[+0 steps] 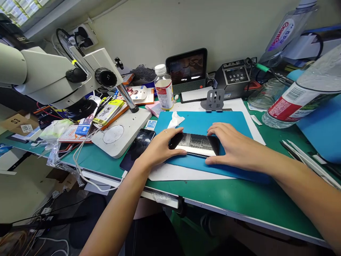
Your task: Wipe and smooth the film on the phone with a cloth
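A black phone [195, 144] with a glossy, reflective face lies sideways over the blue mat [226, 119]. My left hand [164, 145] grips its left end, thumb along the near edge and fingers at the far edge. On the right end, my right hand [226, 144] holds it the same way, closed round the edges. A crumpled white tissue [176, 120] sits on the mat just beyond my left hand. Another dark phone [137, 147] lies left of the mat, partly beside my left wrist. White paper [183, 173] shows under the mat.
A microscope [50, 71] on a pale base [117, 137] stands left. Behind are a small bottle [164, 89], a display [186, 67], a grey stand [214, 100] and a black station [234, 80]. Right are a large bottle [301, 96], a glass jar [268, 94] and tweezers [309, 160].
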A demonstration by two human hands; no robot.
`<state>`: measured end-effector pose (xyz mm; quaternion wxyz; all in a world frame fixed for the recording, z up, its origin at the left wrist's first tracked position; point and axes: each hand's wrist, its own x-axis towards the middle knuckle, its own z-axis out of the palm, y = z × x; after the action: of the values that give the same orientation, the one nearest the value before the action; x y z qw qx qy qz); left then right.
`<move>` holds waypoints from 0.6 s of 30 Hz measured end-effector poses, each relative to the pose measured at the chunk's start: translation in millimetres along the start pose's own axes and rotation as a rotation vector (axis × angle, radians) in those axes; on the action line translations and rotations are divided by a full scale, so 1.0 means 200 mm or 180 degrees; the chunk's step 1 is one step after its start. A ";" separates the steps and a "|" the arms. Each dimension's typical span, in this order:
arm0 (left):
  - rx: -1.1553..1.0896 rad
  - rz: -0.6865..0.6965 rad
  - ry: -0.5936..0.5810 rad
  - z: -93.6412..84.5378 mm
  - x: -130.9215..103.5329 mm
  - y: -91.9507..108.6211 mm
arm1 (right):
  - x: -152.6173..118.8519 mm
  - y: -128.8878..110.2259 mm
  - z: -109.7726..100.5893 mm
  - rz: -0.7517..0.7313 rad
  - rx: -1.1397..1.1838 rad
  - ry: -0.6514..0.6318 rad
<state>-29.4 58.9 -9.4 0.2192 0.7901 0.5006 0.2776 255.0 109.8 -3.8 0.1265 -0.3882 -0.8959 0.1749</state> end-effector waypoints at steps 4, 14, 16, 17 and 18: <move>0.0016 0.0014 -0.0009 0.01 0.00 -0.01 | -0.02 0.01 -0.02 -0.0041 -0.0026 -0.0135; 0.0050 0.0022 -0.0020 0.01 0.00 -0.01 | -0.02 0.01 -0.04 -0.0072 0.0060 -0.0160; 0.0045 0.0045 -0.0027 0.01 0.00 -0.01 | -0.02 0.01 -0.04 -0.0058 0.0054 -0.0176; 0.0045 0.0060 -0.0028 0.01 0.00 -0.01 | -0.02 0.01 -0.04 -0.0055 0.0054 -0.0172; 0.0047 0.0075 -0.0028 0.01 0.00 -0.01 | -0.02 0.01 -0.04 -0.0055 0.0055 -0.0165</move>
<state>-29.9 59.7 -13.0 0.2124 0.7987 0.4923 0.2731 262.1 108.9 2.6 0.1081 -0.3746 -0.9007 0.1916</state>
